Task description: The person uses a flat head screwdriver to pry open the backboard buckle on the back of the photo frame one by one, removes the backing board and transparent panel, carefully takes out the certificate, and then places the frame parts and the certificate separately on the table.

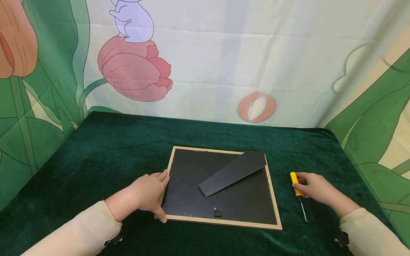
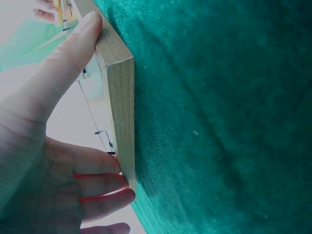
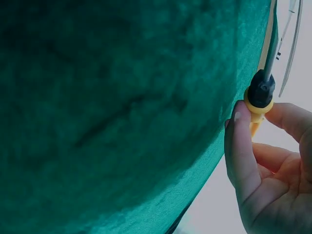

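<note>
A picture frame (image 1: 192, 202) with a light wooden border lies face down, its black backing up. Its black easel stand (image 1: 235, 172) slants across the backing from the far right corner. At the frame's left side my left hand (image 1: 148, 192) rests with fingers spread, the thumb on the near edge by the corner. In the left wrist view, those fingertips touch the wooden side (image 2: 122, 107). To the right of the frame, my right hand (image 1: 315, 186) pinches the yellow handle of a screwdriver (image 1: 294, 183) between thumb and fingers. Its metal shaft points toward the near side.
Dark green velvet cloth (image 1: 128, 142) covers the table. Small hangers are fixed to the backing near its left and near edges, the near one (image 1: 217, 212) black. A printed curtain (image 1: 205, 71) with flowers stands behind and at both sides.
</note>
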The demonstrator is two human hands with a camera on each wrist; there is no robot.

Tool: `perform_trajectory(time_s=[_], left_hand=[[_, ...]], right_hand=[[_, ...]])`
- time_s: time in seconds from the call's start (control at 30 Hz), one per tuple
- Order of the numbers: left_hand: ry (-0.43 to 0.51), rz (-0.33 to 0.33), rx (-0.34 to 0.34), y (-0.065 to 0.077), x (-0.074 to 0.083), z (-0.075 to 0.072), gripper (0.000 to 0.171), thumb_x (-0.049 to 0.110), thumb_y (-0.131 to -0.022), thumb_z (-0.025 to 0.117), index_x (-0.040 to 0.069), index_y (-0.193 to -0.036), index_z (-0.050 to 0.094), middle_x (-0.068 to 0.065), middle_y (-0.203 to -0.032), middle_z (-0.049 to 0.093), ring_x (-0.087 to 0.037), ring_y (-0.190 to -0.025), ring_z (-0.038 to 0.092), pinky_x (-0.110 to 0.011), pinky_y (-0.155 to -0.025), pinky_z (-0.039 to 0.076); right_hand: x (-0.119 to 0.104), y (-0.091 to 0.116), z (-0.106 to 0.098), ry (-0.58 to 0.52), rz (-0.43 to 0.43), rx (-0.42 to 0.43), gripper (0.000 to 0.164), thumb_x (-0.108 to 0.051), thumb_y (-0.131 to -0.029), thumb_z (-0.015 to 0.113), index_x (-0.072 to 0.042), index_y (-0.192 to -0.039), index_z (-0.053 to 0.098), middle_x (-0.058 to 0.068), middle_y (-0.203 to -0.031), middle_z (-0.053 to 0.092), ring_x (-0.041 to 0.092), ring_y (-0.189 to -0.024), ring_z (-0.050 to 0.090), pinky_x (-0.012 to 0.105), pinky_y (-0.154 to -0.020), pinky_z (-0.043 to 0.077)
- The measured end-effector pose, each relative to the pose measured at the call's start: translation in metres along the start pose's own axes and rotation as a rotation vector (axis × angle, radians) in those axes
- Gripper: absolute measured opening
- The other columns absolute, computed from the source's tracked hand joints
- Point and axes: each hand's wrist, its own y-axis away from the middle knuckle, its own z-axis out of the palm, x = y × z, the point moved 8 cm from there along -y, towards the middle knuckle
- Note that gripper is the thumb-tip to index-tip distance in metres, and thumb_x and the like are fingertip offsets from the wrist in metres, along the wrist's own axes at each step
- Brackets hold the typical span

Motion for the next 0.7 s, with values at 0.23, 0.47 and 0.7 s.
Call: perform_trajectory(time_s=[0.23,0.47,0.7], left_hand=[[-0.014,0.003,-0.008,-0.001,0.000,0.001,0.120,0.064,-0.049,0.081,-0.006,-0.138,0.039,-0.021,-0.145,0.033,-0.036,-0.129,0.036,-0.052,-0.100,0.035],[-0.011,0.005,-0.009,-0.001,-0.001,0.002,0.121,0.064,-0.048,0.081,-0.005,-0.138,0.040,-0.021,-0.145,0.034,-0.036,-0.129,0.036,-0.053,-0.100,0.035],[-0.009,0.004,-0.010,-0.002,-0.001,0.003,0.121,0.065,-0.048,0.081,-0.005,-0.138,0.039,-0.021,-0.145,0.033,-0.036,-0.129,0.037,-0.052,-0.100,0.035]], right_hand=[[0.003,0.001,0.004,0.016,0.049,-0.028,0.053,-0.015,-0.091,0.059,0.019,-0.127,0.040,0.022,-0.100,0.060,0.014,-0.064,0.056,0.029,-0.056,0.051],[-0.001,0.005,0.008,0.029,0.046,-0.056,0.055,-0.017,-0.090,0.061,0.019,-0.126,0.041,0.013,-0.094,0.060,0.014,-0.061,0.054,0.030,-0.055,0.049],[-0.005,0.010,0.013,0.043,0.047,-0.090,0.057,-0.020,-0.089,0.063,0.018,-0.126,0.042,0.007,-0.086,0.057,0.015,-0.059,0.053,0.030,-0.054,0.046]])
